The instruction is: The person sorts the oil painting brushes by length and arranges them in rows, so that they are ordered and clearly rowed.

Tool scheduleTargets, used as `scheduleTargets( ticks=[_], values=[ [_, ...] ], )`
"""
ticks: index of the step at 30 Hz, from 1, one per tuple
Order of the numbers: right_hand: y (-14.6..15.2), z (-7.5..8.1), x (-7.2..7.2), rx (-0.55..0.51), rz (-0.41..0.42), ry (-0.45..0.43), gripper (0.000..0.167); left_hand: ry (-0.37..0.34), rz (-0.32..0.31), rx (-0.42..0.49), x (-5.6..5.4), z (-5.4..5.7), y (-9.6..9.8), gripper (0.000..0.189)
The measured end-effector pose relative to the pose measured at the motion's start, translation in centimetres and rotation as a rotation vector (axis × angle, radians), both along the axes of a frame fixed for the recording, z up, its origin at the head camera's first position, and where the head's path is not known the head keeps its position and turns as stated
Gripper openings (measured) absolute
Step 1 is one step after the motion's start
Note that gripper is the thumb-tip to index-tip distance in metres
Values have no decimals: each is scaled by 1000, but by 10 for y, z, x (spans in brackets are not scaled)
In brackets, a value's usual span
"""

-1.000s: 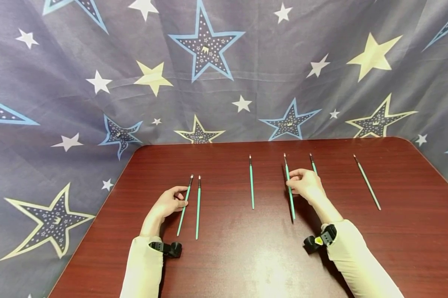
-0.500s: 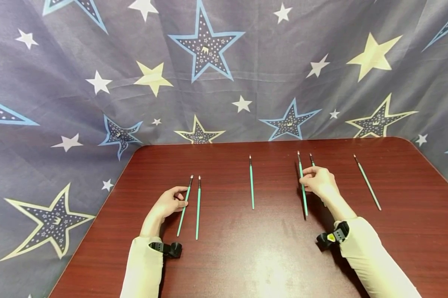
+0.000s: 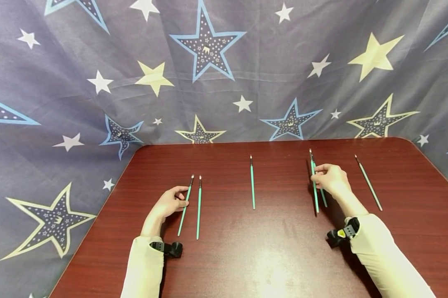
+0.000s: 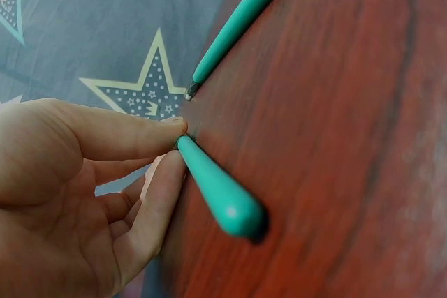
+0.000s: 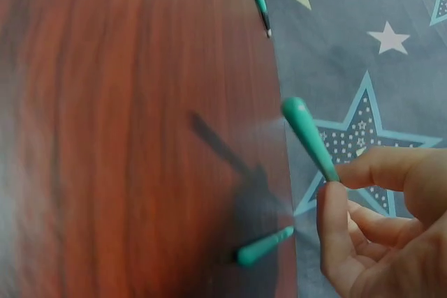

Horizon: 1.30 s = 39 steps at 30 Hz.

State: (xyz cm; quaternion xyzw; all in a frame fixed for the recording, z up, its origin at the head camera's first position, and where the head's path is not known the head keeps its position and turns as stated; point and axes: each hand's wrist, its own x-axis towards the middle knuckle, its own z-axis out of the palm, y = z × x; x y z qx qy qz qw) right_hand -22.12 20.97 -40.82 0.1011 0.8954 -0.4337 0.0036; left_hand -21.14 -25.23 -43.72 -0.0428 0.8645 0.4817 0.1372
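My left hand [image 3: 169, 202] pinches a thin turquoise paintbrush [image 3: 182, 217] between thumb and fingertip at the table's left; in the left wrist view its rounded handle end [image 4: 234, 211] points at the camera. Just right of it lies a second turquoise paintbrush [image 3: 199, 213]. My right hand [image 3: 332, 181] pinches another turquoise paintbrush [image 3: 315, 196] by its middle. In the right wrist view that held brush's handle [image 5: 309, 134] is raised off the table, its shadow below. Partly behind the right hand lies one more paintbrush [image 3: 323, 198], its middle hidden.
A paintbrush [image 3: 252, 186] lies alone near the middle of the reddish-brown table [image 3: 231, 256]. Another paintbrush [image 3: 369, 183] lies slanted at the right. Behind the table's far edge hangs a grey curtain [image 3: 246, 74] printed with stars.
The right hand has moved to the right with its paintbrush, from left of the brush lying there to right beside it. The left hand has stayed in place on its brush.
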Motion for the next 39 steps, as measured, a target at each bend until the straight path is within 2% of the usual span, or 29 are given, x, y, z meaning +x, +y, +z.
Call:
scheduleTargets(
  ticks=[9,24,39],
  values=[
    [15,-2,-5,-17,-14,-19,35,-1,2,1,0,-1,0,51],
    [37,-10,-15,140,-36,-83,36,5,1,0,0,1,1,52],
    [40,-16,-22,174,-26,-90,36,1,-3,-3,0,0,0,51]
  ],
)
